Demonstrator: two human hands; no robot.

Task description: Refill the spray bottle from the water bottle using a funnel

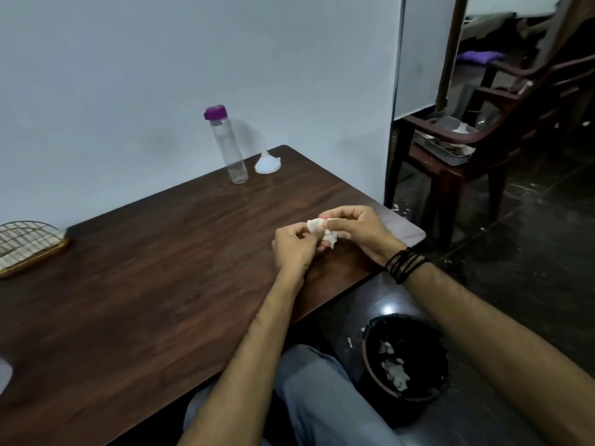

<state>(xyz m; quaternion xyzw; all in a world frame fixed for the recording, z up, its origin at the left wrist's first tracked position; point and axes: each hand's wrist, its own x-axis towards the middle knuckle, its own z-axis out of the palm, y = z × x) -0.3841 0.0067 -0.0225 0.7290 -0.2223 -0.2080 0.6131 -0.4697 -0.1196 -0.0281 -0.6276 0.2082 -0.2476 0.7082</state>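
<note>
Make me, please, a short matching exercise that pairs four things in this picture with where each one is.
Things:
1. water bottle
2. funnel
3. crumpled tissue
4. bin

Places:
A. on the floor beside the table
B. between both hands
C. upright at the far edge of the table, purple cap on
D. mouth down on the table, right of the bottle

Pairs: 1-C, 2-D, 3-B, 4-A

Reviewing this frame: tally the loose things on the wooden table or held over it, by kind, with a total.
Clear plastic water bottle with purple cap: 1
White plastic funnel, mouth down: 1
Gold wire rack at the table's left edge: 1
Crumpled white tissue wad held between the left hand and the right hand: 1
Total: 4
No spray bottle is visible.
</note>
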